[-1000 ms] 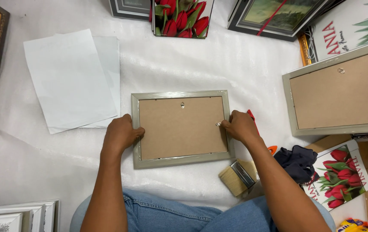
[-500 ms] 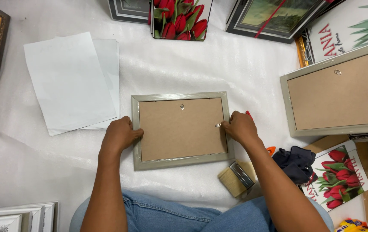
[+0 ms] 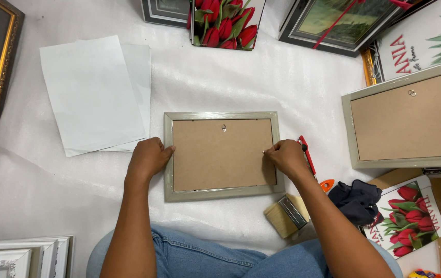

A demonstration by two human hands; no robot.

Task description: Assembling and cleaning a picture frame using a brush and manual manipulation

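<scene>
1. My left hand [image 3: 148, 157] rests curled against the left edge of the picture frame [image 3: 223, 155], lying face down at centre; my right hand [image 3: 284, 157] pinches its right edge.
2. Paper sheets [image 3: 94, 92] lie upper left; a brush [image 3: 287, 215], dark cloth [image 3: 357, 198] and red cutter [image 3: 307, 154] crowd the right.

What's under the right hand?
The right hand rests on the frame's right edge, covering part of a red tool beside it. The rest of the tool and that edge are hidden, so I cannot tell.
</scene>
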